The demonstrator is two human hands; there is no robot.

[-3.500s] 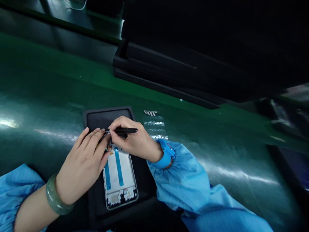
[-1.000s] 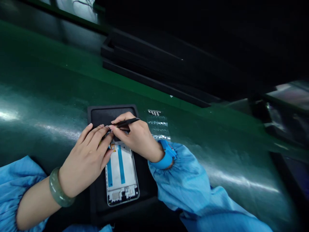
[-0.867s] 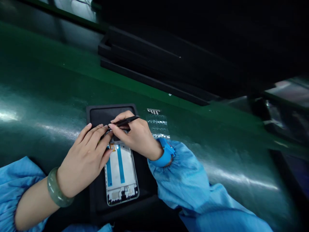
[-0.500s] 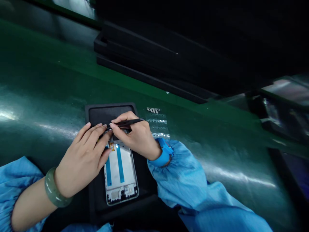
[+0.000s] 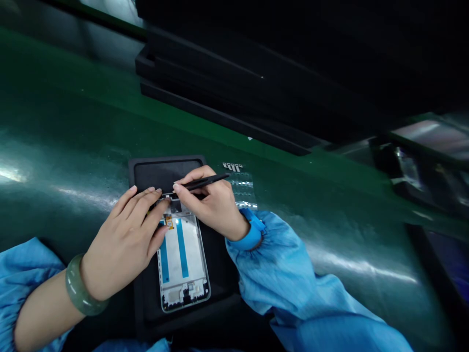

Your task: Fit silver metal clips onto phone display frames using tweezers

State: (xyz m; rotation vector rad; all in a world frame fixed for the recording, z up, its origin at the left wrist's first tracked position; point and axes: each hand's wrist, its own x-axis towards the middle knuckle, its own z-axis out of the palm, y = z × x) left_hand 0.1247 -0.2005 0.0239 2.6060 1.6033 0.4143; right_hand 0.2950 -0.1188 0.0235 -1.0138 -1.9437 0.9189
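Note:
A white phone frame (image 5: 183, 264) with two blue strips lies in a black foam tray (image 5: 157, 173) on the green bench. My left hand (image 5: 124, 239) rests on the frame's upper left, fingers stretched flat and pressing near its top edge beside a small orange flex part (image 5: 169, 222). My right hand (image 5: 210, 203) pinches black tweezers (image 5: 200, 182), whose tip meets the frame's top edge just by my left fingertips. Both arms wear blue sleeves; a green bangle (image 5: 78, 293) is on my left wrist.
A clear sheet of small parts (image 5: 242, 188) with several white tabs (image 5: 232, 166) lies just right of the tray. Stacked black trays (image 5: 220, 98) run along the back. Dark equipment (image 5: 414, 171) stands at the right edge of the green bench (image 5: 73, 132).
My right hand has drawn slightly right and tilted the tweezers' back end up, uncovering the frame's top. My left hand keeps its place. The view drifted a little.

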